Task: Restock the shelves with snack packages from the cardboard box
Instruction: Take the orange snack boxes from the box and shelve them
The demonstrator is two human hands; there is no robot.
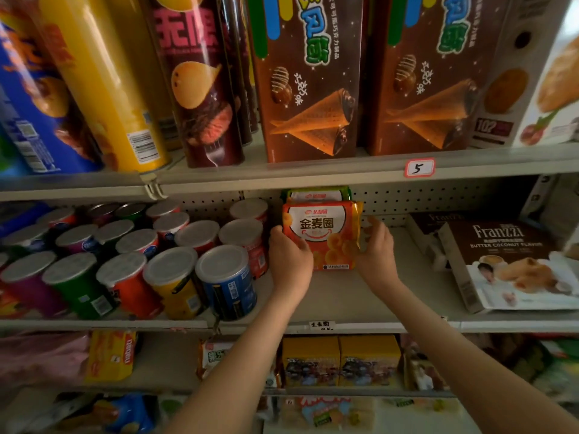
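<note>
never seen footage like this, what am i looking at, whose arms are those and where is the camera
There is no machine here: a person is stocking a shop shelf with bare hands. The single picture comes from a wide-angle camera worn on their head, looking forward and down, so the arms reach in from the bottom. The left hand and right hand grip the two sides of an orange snack packet, held upright on the middle shelf in front of a similar green-edged packet. To its left stand small crisp cans; to its right sits a Franzzi box. The shelf above holds tall crisp tubes and brown cone boxes. The cardboard box is not in view.
</note>
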